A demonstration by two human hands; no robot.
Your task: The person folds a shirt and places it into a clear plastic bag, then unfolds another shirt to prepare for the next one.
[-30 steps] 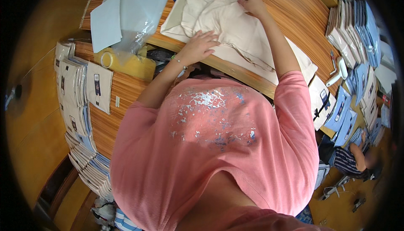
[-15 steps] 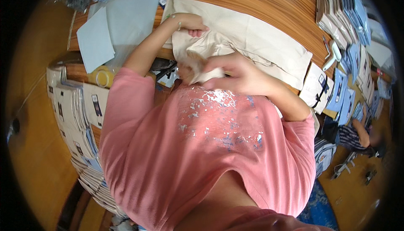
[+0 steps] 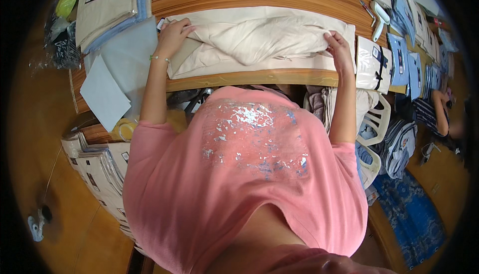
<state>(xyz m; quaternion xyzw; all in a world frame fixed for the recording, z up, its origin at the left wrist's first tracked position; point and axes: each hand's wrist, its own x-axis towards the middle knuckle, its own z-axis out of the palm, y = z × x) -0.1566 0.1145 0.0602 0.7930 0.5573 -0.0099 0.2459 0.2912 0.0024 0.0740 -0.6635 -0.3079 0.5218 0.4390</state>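
Observation:
A cream garment [image 3: 259, 37] lies lengthwise across the wooden table in front of me, its upper layer bunched and twisted in the middle. What kind of garment it is, I cannot make out. My left hand [image 3: 174, 34] grips its left end, with fingers curled over the edge. At the right end, my right hand [image 3: 339, 47] pinches the top layer between thumb and fingers. Flat cloth of the same colour shows beneath the bunched part.
Packaged garments [image 3: 107, 4] are stacked at the far left, by clear plastic sheets [image 3: 142, 44] and a white sheet [image 3: 105, 94]. A white-handled roller [image 3: 380, 20] and a bagged garment [image 3: 373, 64] lie right. A plastic chair [image 3: 374, 124] stands below; another person's arm [image 3: 440, 112] shows beyond.
My right hand has moved from close to my chest out to the garment's right end. My left hand has shifted left and slightly down. The bunched cloth is now spread along the table.

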